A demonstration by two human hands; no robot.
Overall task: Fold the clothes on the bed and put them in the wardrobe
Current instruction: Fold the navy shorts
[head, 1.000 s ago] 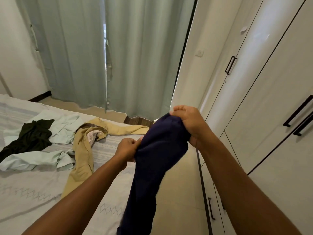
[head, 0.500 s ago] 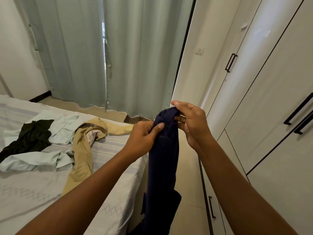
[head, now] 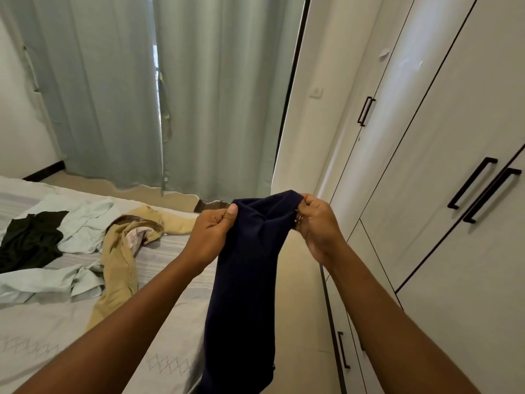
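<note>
**Navy garment held up at bedside; fold not begun**

Head view.
- Left hand point(head: 211, 231): fingers curled, thumb pressed down on the top left edge of a navy garment point(head: 247, 265).
- Right hand point(head: 316, 223): fingertips pinch the top right corner of the same edge. The hands are near each other, so the cloth bunches between them.
- The garment hangs straight down in mid-air over the floor, between the bed point(head: 42, 336) on the left and the wardrobe point(head: 454, 194) on the right. Its lower end runs out of frame. Type of garment: cannot tell.
- On the bed, further left, unfolded: tan trousers point(head: 119, 268), a pale green shirt point(head: 85, 223) and a black garment point(head: 31, 240) lying on top of the shirt.
- All wardrobe doors in view are closed, so the interior is hidden.
- Curtains point(head: 199, 95) are at the far end.

Progress (judgement): early. One piece is in hand and looks to be getting squared up for its first fold. Three pieces lie untouched, no folded stack is visible, and the wardrobe has yet to be opened.
</note>
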